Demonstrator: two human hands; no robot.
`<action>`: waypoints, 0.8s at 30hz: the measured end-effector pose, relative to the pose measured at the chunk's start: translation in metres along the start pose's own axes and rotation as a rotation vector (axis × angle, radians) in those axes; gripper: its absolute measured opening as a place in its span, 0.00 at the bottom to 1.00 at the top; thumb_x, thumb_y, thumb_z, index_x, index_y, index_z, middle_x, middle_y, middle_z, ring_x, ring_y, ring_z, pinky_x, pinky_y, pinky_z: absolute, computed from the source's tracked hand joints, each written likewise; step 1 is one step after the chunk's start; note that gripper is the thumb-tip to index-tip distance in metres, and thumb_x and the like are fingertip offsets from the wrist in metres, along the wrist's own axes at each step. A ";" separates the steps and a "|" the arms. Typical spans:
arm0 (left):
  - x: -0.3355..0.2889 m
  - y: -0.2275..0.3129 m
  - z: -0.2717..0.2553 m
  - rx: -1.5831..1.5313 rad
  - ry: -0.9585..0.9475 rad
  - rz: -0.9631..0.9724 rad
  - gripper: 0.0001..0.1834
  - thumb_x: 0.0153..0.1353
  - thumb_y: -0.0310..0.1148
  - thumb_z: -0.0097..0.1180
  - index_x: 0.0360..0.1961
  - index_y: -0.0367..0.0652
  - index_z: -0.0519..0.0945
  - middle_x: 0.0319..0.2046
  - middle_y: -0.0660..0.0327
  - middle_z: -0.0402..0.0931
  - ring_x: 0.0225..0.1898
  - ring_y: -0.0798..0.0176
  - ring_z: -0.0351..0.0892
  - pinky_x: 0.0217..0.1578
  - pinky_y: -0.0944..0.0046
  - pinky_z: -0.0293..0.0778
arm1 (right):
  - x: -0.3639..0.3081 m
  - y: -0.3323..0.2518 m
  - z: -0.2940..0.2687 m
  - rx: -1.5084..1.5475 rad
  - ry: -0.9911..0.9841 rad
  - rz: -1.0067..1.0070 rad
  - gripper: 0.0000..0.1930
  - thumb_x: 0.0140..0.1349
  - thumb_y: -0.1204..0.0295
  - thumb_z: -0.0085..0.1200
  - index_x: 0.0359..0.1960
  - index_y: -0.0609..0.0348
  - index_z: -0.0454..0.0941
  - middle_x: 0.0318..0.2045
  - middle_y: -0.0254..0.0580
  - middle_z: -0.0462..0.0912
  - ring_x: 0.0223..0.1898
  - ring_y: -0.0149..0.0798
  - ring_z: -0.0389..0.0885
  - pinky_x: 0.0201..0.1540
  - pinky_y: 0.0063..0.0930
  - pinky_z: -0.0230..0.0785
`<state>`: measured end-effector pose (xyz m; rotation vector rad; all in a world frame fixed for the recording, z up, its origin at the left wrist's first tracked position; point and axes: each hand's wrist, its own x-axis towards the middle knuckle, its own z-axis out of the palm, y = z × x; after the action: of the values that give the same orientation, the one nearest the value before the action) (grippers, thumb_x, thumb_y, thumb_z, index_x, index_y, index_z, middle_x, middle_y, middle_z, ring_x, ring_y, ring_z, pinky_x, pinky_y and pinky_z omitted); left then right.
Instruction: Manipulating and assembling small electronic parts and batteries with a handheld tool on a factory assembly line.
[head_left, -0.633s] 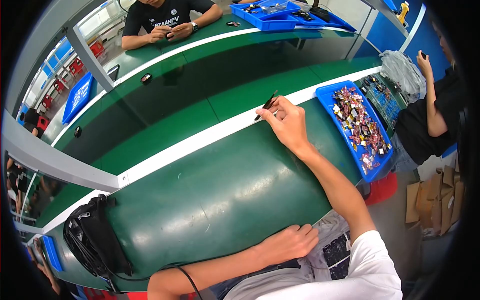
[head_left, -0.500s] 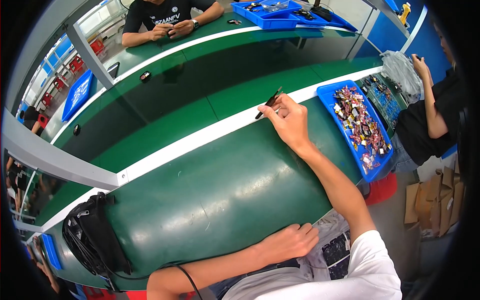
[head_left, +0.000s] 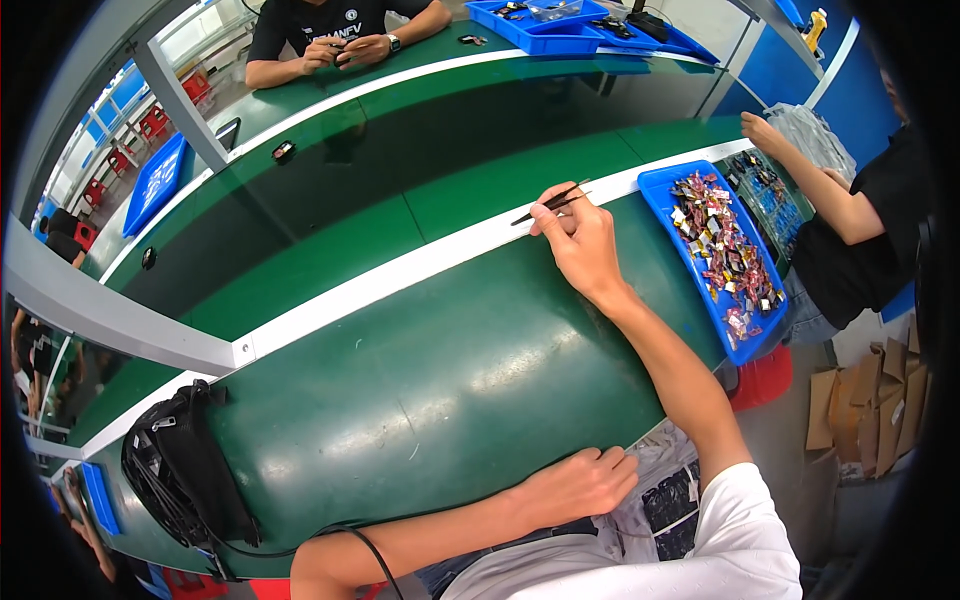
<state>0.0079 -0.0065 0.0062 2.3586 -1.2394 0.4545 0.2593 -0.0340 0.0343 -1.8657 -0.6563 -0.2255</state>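
Black tweezers (head_left: 553, 204) lie across the fingers of my right hand (head_left: 583, 243), pinched between thumb and fingertips. They sit nearly level above the white rail (head_left: 440, 253) that divides the green worktable (head_left: 480, 360) from the belt. Nothing shows between their tips. My left hand (head_left: 583, 482) rests palm down at the table's near edge, fingers curled in and closed, with nothing showing in it. A blue tray (head_left: 735, 352) stands to the right of my right hand, heaped with small parts (head_left: 722, 250) in pink, yellow, white and black.
A black bag (head_left: 190, 470) with a cable lies at the table's left end. Two small dark items (head_left: 284, 150) sit apart on the green belt. Across it a person (head_left: 340, 40) handles something small. Another person (head_left: 850, 215) stands right, beside a parts-filled tray (head_left: 765, 195). Cardboard (head_left: 870, 410) lies lower right.
In my right hand the tweezers have turned from steep to nearly level. Both small belt items shifted slightly left. The person on the right has stretched an arm left toward the belt.
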 end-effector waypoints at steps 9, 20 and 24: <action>0.001 0.000 -0.002 0.001 -0.016 0.010 0.06 0.57 0.32 0.58 0.29 0.44 0.74 0.30 0.64 0.68 0.35 0.67 0.74 0.28 0.69 0.70 | -0.002 0.004 0.002 -0.056 -0.097 -0.004 0.08 0.73 0.68 0.56 0.44 0.60 0.77 0.28 0.44 0.88 0.32 0.41 0.92 0.38 0.36 0.79; 0.000 0.000 -0.001 0.002 -0.005 0.003 0.06 0.57 0.31 0.58 0.28 0.44 0.74 0.30 0.65 0.68 0.34 0.68 0.74 0.28 0.69 0.70 | -0.001 -0.001 0.000 -0.082 -0.076 0.022 0.08 0.72 0.69 0.57 0.43 0.61 0.77 0.28 0.44 0.88 0.32 0.42 0.92 0.38 0.36 0.79; 0.000 0.000 0.000 0.010 -0.005 0.007 0.06 0.56 0.31 0.59 0.28 0.44 0.73 0.29 0.65 0.68 0.34 0.68 0.73 0.28 0.69 0.70 | -0.001 0.003 0.002 -0.070 -0.101 0.018 0.07 0.72 0.69 0.57 0.43 0.60 0.77 0.28 0.43 0.88 0.32 0.41 0.92 0.38 0.36 0.79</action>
<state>0.0081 -0.0064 0.0067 2.3658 -1.2512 0.4583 0.2599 -0.0337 0.0306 -1.9591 -0.7082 -0.1448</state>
